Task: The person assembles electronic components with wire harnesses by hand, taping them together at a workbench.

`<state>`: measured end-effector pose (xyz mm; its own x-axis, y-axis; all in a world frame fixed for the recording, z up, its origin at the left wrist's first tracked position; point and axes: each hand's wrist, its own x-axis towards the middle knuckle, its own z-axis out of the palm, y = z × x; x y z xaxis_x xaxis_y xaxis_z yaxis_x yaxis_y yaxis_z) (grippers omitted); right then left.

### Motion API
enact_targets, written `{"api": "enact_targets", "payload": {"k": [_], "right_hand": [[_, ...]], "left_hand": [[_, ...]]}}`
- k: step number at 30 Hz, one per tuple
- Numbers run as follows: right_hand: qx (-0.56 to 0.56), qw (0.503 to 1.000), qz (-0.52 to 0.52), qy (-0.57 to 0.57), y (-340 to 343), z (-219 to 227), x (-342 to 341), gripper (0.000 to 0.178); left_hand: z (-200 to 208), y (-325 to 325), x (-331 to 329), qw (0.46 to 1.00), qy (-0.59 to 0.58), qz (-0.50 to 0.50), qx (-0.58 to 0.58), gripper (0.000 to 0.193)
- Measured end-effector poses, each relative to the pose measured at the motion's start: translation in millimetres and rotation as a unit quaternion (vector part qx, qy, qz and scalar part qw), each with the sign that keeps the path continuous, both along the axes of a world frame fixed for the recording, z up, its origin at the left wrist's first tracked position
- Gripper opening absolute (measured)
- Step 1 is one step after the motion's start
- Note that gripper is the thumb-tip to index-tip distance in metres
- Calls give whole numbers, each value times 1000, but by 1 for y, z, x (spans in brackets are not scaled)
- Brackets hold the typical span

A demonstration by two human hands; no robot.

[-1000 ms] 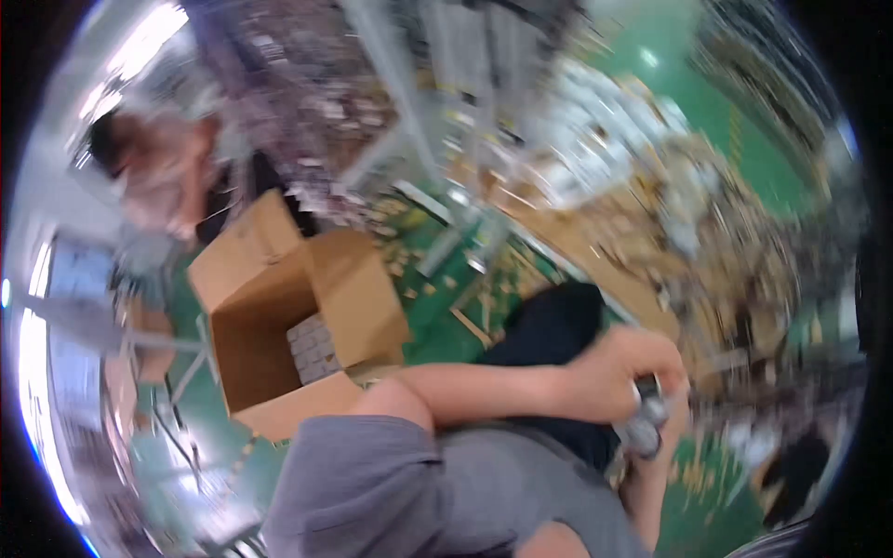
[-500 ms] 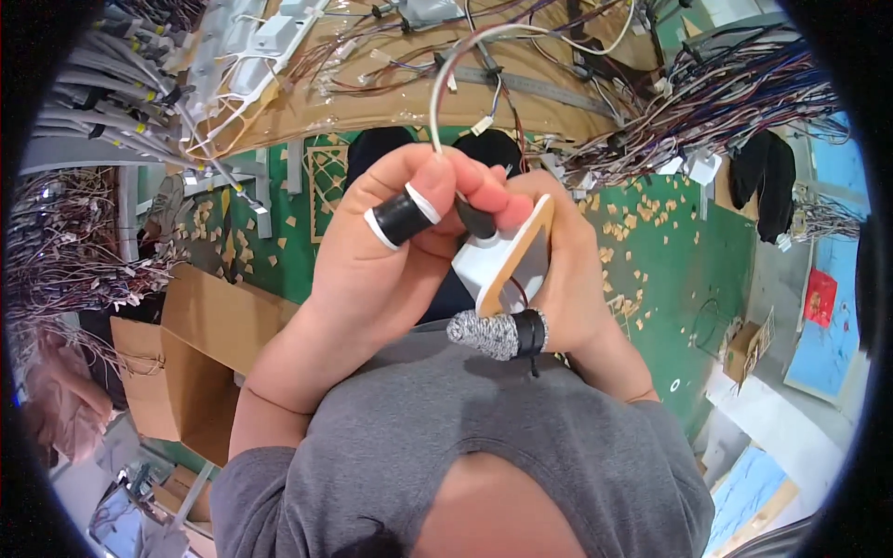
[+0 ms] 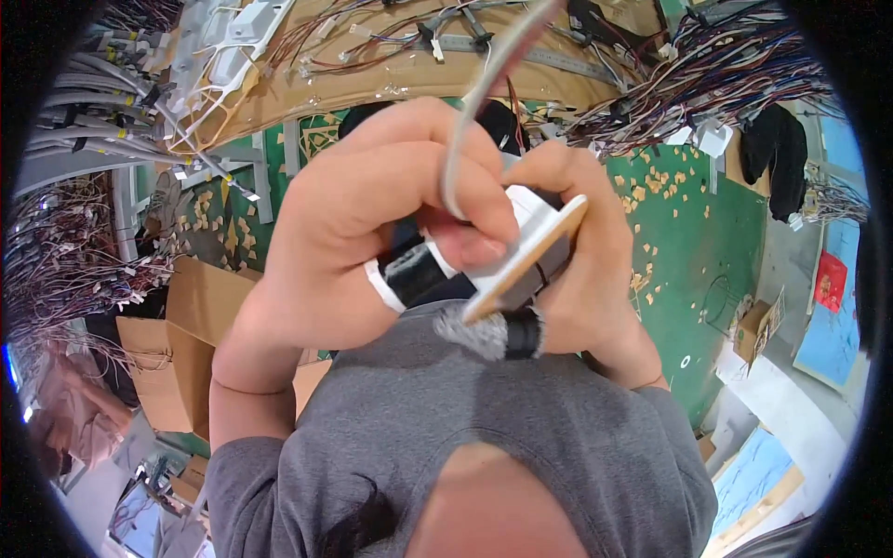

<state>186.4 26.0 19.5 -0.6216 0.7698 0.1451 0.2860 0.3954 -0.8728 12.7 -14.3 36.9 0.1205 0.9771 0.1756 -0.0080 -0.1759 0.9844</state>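
Note:
Close to my chest, my right hand [image 3: 588, 265] is closed around a white plastic housing [image 3: 532, 216] with a flat tan-edged flange, which it keeps tilted. A grey knit sleeve bound with black tape covers the right thumb and lies along the flange's lower edge. My left hand [image 3: 358, 209] is closed at the left side of the housing, its thumb wrapped in black tape with white edges. From its curled fingers a white-grey cable [image 3: 476, 98] arcs upward, blurred. Where the cable meets the housing is hidden behind those fingers.
A cardboard-covered bench [image 3: 372, 79] carries loose wires and a metal ruler [image 3: 558, 63]. Wire bundles hang left and right [image 3: 744, 70]. An open cardboard box [image 3: 153, 363] stands at lower left. Small tan scraps [image 3: 665, 191] litter the green floor. Another person [image 3: 88, 409] sits at far left.
My left hand has risen and curled its fingers down against the housing. The dark cable grommet seen before is now hidden. The cable has swung closer and to the right.

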Motion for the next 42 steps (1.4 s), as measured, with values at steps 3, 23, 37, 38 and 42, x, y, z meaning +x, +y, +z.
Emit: {"api": "enact_targets", "payload": {"k": [3,23,37,38,42], "right_hand": [[38,992,-14,116,-2,-9,-7,62],[-334,937,1,97,-1,9,-8,55],[37,997,-17,-61,-9,-12,3,68],[-58,998,10,-12,-10,-13,12,61],[-336,930,-75,126,-10,-11,39,27]], "left_hand": [[-26,0,18,976,-220,6,-6,15],[-30,16,-11,991,-64,-41,113,12],[-14,-21,7,981,38,80,-173,37],[-15,-24,1,980,37,84,-178,37],[-31,-27,-11,989,123,-18,-74,33]]}}
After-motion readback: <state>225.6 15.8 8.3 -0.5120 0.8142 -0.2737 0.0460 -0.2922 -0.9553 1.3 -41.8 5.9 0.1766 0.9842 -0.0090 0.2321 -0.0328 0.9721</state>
